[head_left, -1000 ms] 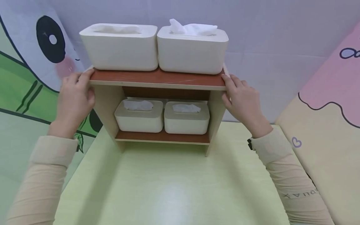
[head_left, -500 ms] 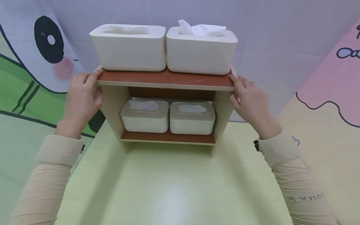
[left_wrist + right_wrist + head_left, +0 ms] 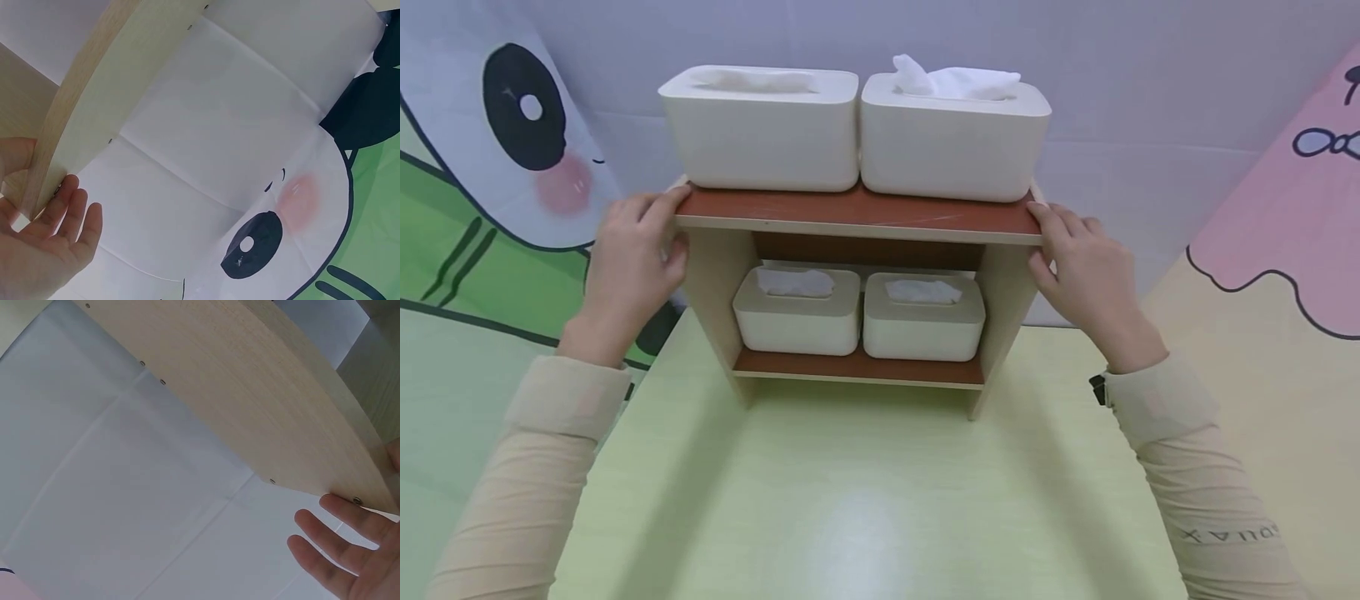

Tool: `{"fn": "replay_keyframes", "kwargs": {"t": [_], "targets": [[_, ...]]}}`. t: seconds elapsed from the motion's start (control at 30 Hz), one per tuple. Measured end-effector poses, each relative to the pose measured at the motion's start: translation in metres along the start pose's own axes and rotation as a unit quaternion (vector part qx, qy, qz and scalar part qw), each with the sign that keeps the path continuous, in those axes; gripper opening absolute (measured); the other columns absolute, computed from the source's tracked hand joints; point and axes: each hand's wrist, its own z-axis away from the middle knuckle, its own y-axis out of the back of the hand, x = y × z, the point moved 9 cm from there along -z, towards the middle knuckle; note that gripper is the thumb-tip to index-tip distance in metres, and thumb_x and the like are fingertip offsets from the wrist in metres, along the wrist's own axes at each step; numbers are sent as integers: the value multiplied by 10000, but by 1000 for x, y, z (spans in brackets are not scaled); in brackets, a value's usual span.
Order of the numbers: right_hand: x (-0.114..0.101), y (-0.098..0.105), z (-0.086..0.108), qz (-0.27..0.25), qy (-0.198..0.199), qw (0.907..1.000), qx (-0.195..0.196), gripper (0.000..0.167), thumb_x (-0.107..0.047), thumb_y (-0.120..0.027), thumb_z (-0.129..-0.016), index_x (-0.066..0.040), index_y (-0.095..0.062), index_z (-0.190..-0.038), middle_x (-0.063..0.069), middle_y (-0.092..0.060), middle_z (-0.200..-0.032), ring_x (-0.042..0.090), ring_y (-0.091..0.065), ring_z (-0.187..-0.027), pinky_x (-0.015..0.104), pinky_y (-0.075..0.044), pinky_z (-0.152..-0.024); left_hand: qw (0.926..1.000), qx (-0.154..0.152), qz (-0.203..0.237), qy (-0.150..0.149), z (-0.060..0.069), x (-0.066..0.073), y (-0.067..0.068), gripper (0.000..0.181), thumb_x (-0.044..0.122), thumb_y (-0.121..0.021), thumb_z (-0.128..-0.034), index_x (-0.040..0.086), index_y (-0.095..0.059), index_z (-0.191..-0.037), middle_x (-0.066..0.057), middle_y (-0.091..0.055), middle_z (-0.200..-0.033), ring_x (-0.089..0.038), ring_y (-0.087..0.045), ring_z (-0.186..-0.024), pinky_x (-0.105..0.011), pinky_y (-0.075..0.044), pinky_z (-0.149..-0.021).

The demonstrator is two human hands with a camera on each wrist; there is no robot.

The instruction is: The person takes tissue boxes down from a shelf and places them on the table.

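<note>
Shelf (image 3: 865, 225) gripped at both upper corners, four tissue boxes aboard

Position: on the far part of the table (image 3: 857, 483), near the wall cloth (image 3: 1150, 200). Cannot tell whether its feet bear weight.

Hands: left hand (image 3: 632, 267) and right hand (image 3: 1086, 271) each pinch a top corner, fingers and thumb on opposite sides of the side panel.

Handling (judgement): the boxes look loose, so equal force from both hands and a level top should stop them sliding; slow, matched motion is advisable.

Containers: on the upper board (image 3: 850, 205), upper left box (image 3: 767, 142), tissue low in its slot; upper right box (image 3: 951, 150), tissue (image 3: 958, 82) peaking up. On the lower board (image 3: 850, 367), lower left box (image 3: 797, 325) and lower right box (image 3: 925, 333), tissue lying nearly flat in each slot. Fill depth not visible.
</note>
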Motion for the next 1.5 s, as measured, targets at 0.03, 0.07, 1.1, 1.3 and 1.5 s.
{"fn": "replay_keyframes", "kwargs": {"t": [0.03,0.07,1.1,1.3,1.5], "targets": [[1,0,0,12,-1,10000,-8,489,-211,-425,-869,-159,-420,-1354,126,-541,-1282,401,-553,-1025,557,-451,-523,10000,-19,-12,-5,0,1,-1,530,18,-545,-842,109,-440,-1354,-256,-531,-1160,-421,-450,-1037,-535,-362,-897],[2,0,0,15,1,10000,-11,489,-210,-425,-869,-158,-419,-1355,128,-540,-1281,402,-552,-1026,559,-452,-527,10000,-28,-23,-13,-1,1,-1,530,20,-546,-843,109,-440,-1354,-255,-531,-1161,-420,-450,-1041,-533,-363,-898],[26,0,4,-108,-210,9997,-43,480,-176,-427,-873,-167,-408,-1353,116,-534,-1296,382,-524,-1070,577,-416,-496,9991,16,22,-414,-8,19,-14,509,17,-567,-829,78,-468,-1325,-252,-545,-1125,-411,-466,-1019,-529,-375,-882],[23,2,4,-88,-170,9998,17,479,-169,-418,-874,-152,-408,-1352,129,-535,-1292,383,-528,-1071,587,-423,-509,9988,-13,-186,-442,-5,20,-13,516,48,-567,-841,87,-445,-1341,-251,-532,-1143,-425,-453,-1025,-549,-373,-880],[24,2,5,-113,-218,9997,-52,483,-167,-410,-884,-143,-389,-1367,143,-521,-1303,394,-518,-1086,609,-429,-542,9976,102,-349,-587,-5,21,-12,504,83,-575,-839,99,-460,-1329,-251,-547,-1142,-451,-463,-1032,-575,-383,-854]]}}
